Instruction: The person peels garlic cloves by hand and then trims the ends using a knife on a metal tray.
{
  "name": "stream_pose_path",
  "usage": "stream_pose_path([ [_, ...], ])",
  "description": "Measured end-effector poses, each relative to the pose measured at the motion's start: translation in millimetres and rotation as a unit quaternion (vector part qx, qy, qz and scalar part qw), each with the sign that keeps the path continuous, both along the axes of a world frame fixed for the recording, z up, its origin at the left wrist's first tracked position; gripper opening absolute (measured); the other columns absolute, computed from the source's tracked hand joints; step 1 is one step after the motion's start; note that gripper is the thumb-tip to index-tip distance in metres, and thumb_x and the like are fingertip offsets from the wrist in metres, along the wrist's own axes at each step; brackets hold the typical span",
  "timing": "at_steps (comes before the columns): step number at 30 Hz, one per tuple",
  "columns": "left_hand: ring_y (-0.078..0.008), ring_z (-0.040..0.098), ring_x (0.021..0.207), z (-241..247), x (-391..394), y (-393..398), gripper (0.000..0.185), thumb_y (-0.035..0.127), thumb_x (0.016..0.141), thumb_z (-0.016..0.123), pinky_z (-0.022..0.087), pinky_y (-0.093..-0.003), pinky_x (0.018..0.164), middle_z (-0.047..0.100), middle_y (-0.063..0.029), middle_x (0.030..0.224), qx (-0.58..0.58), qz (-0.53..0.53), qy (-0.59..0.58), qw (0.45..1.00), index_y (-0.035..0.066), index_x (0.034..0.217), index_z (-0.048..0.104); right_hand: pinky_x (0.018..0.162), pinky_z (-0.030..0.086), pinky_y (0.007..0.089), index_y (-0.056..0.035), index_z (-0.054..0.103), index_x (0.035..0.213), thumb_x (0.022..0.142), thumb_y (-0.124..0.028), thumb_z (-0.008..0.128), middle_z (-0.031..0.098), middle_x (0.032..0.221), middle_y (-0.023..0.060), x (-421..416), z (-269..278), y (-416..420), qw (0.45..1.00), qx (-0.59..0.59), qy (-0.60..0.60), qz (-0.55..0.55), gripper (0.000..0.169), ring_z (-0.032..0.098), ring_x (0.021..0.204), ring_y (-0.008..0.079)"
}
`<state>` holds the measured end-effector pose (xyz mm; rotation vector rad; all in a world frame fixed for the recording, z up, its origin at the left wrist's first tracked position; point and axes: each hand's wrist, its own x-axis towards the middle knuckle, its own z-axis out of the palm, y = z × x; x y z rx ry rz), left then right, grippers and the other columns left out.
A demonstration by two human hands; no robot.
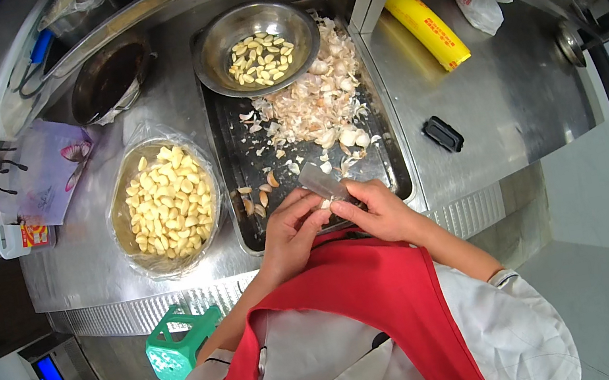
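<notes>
My left hand (293,225) pinches a garlic clove (326,203) above the near edge of a black metal tray (229,136). My right hand (374,208) holds a small flat blade (320,180) against the clove. A few unpeeled garlic cloves (263,198) lie in the tray left of the hands. Farther back in it is a heap of garlic bulbs and skins (320,103). A steel bowl (211,63) with peeled cloves (261,59) in its bottom rests over the tray's far left part. Left of the tray, a plastic-lined bowl (119,221) holds many peeled cloves (171,203).
Back left stands a dark wok (111,80). A yellow film roll (427,27), a white plastic bag (480,5) and a black plastic object (443,134) lie on the right of the steel counter (495,103). A green stool (177,347) is below the counter's left front.
</notes>
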<state>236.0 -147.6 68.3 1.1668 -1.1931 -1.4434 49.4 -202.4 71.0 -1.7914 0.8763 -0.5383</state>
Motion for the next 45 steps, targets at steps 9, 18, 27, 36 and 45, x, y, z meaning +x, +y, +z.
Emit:
stream_pose_path([
  [9, -0.0117, 0.055, 0.089, -14.4, -0.8, 1.6, 0.023, 0.007, 0.092, 0.056, 0.044, -0.0240, 0.081, 0.060, -0.0049, 0.104, 0.221, 0.039, 0.392, 0.892, 0.003, 0.114, 0.058, 0.048, 0.030, 0.0201, -0.0050, 0.054, 0.087, 0.097, -0.023, 0.050, 0.044, 0.061, -0.0049, -5.3, 2.0, -1.8, 0.920, 0.356, -0.165, 0.015, 0.021, 0.039, 0.054, 0.0033],
  [18, -0.0140, 0.057, 0.091, -5.1, 0.9, -3.2, 0.033, 0.006, 0.091, 0.056, 0.046, -0.0253, 0.084, 0.061, -0.0085, 0.109, 0.215, 0.045, 0.327, 0.919, -0.002, 0.123, 0.053, 0.049, 0.038, 0.0249, -0.0022, 0.055, 0.102, 0.086, -0.012, 0.062, 0.059, 0.072, 0.0054, -3.9, -10.3, -2.9, 0.991, 0.048, -0.032, -0.121, 0.020, 0.050, 0.057, 0.0080],
  [27, -0.0125, 0.058, 0.082, -21.1, 1.7, 4.0, 0.026, 0.004, 0.092, 0.054, 0.048, -0.0257, 0.079, 0.061, -0.0071, 0.101, 0.152, 0.051, 0.235, 0.959, -0.002, 0.117, 0.058, 0.049, 0.041, 0.0301, -0.0021, 0.056, 0.093, 0.089, -0.025, 0.062, 0.060, 0.063, 0.0080, 11.0, 16.1, -0.7, 0.999, 0.021, -0.007, -0.040, 0.024, 0.053, 0.052, 0.0177],
  [36, -0.0102, 0.056, 0.079, -14.6, 7.1, 0.0, 0.020, 0.004, 0.092, 0.054, 0.046, -0.0220, 0.072, 0.056, -0.0046, 0.096, 0.087, -0.024, 0.121, 0.989, -0.005, 0.109, 0.060, 0.052, 0.043, 0.0310, -0.0011, 0.057, 0.090, 0.091, -0.026, 0.059, 0.062, 0.068, 0.0107, 6.3, 4.0, 1.2, 1.000, 0.023, -0.016, 0.008, 0.025, 0.055, 0.054, 0.0211],
  [45, -0.0116, 0.056, 0.080, -16.0, 4.8, 3.0, 0.025, 0.001, 0.091, 0.055, 0.047, -0.0229, 0.071, 0.054, -0.0066, 0.101, 0.069, -0.002, 0.160, 0.985, -0.007, 0.114, 0.059, 0.052, 0.042, 0.0321, 0.0010, 0.057, 0.090, 0.088, -0.031, 0.063, 0.061, 0.068, 0.0123, 5.1, 10.1, -1.6, 0.999, 0.030, 0.026, -0.014, 0.033, 0.055, 0.056, 0.0200],
])
